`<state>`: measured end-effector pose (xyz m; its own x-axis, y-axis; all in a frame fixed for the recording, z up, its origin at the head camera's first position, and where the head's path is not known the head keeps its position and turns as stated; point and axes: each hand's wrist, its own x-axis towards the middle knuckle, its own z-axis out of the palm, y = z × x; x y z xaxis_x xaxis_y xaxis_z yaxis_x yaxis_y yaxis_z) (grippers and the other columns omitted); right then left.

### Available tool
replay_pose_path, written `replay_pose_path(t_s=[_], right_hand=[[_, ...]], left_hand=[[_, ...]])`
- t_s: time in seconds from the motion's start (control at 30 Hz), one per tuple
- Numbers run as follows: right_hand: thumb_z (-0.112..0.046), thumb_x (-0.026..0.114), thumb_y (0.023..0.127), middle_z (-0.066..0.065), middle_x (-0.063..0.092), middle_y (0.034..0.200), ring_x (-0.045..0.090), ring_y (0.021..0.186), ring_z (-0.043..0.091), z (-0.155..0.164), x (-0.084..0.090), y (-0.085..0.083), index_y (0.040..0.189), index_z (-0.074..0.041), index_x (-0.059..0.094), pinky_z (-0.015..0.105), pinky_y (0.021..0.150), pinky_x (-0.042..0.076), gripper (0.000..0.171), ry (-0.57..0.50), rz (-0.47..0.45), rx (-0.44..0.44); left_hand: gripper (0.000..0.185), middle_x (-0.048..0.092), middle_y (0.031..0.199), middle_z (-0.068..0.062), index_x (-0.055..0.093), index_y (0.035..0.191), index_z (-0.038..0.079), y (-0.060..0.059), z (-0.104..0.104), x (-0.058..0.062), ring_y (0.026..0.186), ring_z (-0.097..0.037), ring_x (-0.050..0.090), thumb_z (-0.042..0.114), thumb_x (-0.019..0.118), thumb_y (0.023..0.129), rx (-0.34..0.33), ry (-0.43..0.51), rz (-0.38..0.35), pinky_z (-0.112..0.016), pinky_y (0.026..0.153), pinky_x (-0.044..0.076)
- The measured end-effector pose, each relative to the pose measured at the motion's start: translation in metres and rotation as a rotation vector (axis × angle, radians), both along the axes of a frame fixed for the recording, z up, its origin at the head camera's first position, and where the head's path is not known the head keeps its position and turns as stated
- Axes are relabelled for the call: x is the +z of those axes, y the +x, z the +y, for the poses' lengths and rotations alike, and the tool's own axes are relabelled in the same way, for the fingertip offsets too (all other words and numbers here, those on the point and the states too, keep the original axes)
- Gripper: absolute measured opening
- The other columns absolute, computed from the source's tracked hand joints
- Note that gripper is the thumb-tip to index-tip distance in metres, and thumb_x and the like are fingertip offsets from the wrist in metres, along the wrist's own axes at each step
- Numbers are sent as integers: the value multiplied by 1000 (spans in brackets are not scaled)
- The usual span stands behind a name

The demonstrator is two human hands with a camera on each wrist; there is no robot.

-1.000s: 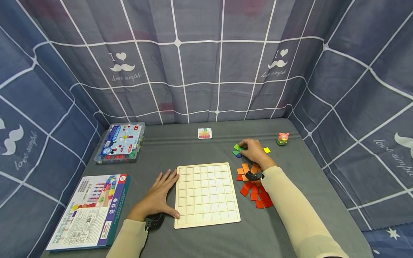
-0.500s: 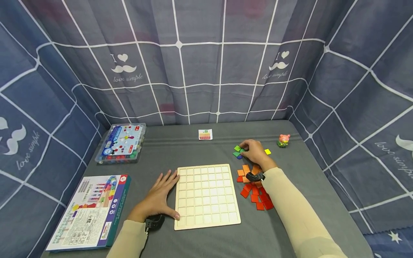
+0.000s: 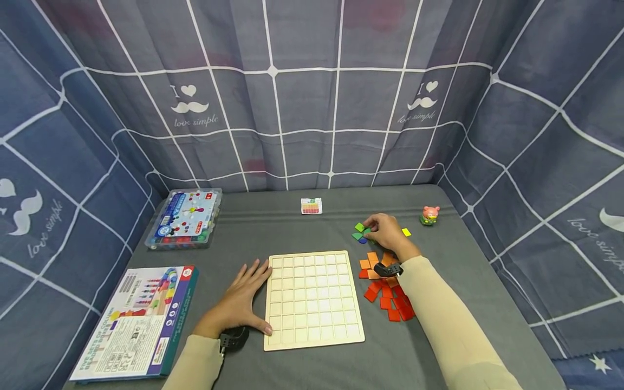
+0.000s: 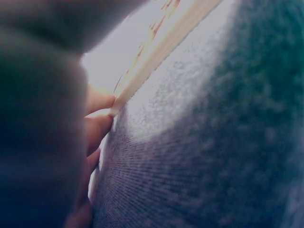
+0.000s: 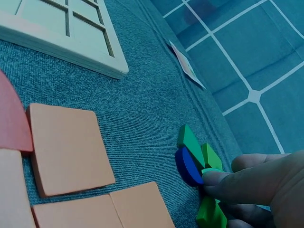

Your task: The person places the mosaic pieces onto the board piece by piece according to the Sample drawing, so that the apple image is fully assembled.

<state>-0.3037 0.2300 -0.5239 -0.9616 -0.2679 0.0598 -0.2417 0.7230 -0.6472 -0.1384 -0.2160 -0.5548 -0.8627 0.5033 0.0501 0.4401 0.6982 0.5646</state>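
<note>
A light wooden grid board (image 3: pixel 314 300) lies flat in the middle of the table. Spread along its left edge is my left hand (image 3: pixel 239 300), thumb at the lower left corner and fingertips at the upper left; the left wrist view shows fingertips touching the board's side (image 4: pixel 156 61). My right hand (image 3: pixel 387 233) is beyond the board's far right corner, thumb and fingers pinching a small green tile (image 5: pixel 212 170). Beside it lie other green tiles (image 3: pixel 359 227) and a blue rounded piece (image 5: pixel 188 166). My right palm and fingers hide part of this group.
Orange tiles (image 3: pixel 372 259) and red tiles (image 3: pixel 394 314) lie under and beside my right forearm. A yellow tile (image 3: pixel 406 232), a pink-headed figurine (image 3: pixel 429 215) and a small picture card (image 3: pixel 311 206) are farther back. A plastic case (image 3: pixel 185 219) and a flat box (image 3: pixel 136 322) stand left.
The head view has tipped slightly, so everything sits a little lower in it. My right fingers stay at the green tiles, and my left hand keeps its place on the board's edge.
</note>
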Motion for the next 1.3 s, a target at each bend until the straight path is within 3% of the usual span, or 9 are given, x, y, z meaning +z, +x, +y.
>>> replay_pose_path(t_s=[0.43, 0.73, 1.3], right_hand=[[-2, 84, 90, 9, 70, 97, 66, 90, 27, 6, 0, 2, 106, -1, 76, 43, 81, 57, 18, -56, -51, 1], [-3, 82, 92, 3, 69, 89, 64, 82, 21, 9, -2, 4, 99, -2, 77, 37, 74, 55, 9, -76, -83, 67], [-8, 80, 96, 3, 72, 92, 65, 83, 22, -1, 13, 0, 102, -4, 80, 36, 72, 54, 8, -86, -73, 90]], left_hand=[[154, 19, 173, -11, 32, 167, 8, 3, 1, -3, 159, -37, 7, 80, 92, 45, 6, 6, -11, -62, 125, 2], [154, 18, 173, -13, 31, 167, 7, 6, 0, -6, 159, -38, 6, 80, 92, 45, 5, -2, -21, -61, 125, 2], [153, 21, 172, -15, 33, 166, 5, -1, -2, -4, 158, -39, 9, 77, 94, 45, -2, -5, 10, -62, 125, 2]])
